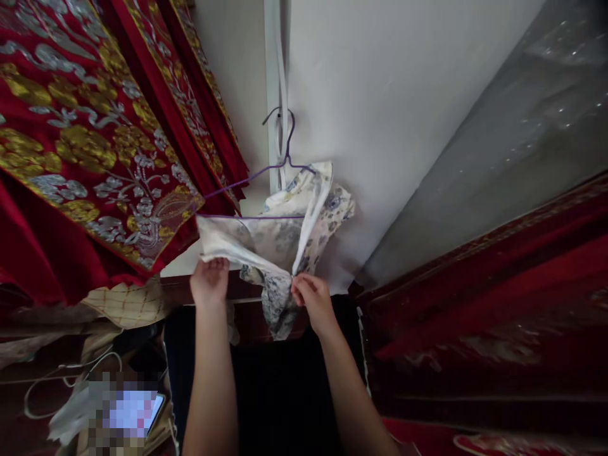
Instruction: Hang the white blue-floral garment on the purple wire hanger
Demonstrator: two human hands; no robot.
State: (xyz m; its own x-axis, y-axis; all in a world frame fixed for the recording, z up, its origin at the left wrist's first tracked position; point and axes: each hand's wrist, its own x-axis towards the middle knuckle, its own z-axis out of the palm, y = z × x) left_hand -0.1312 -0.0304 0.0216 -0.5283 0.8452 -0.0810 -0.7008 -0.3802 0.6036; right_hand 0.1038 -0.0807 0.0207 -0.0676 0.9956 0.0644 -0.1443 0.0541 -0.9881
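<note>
A purple wire hanger (288, 152) hangs in front of the white wall, its hook up by a pale strip. Over its right shoulder drapes a floral garment (332, 209) with a white inner edging; its left shoulder is bare. My left hand (209, 278) is closed on the garment's white edge, below the hanger's left end. With thumb and fingers pinched, my right hand (311, 294) grips the front edge low down, where the two white edges meet. The lower part of the garment hangs bunched between my hands.
Red embroidered cloth (109, 126) hangs close on the left. Dark red fabric (498, 304) fills the right side. At lower left lie a lit phone (135, 411), a white cable (42, 415) and a checked cloth (128, 303).
</note>
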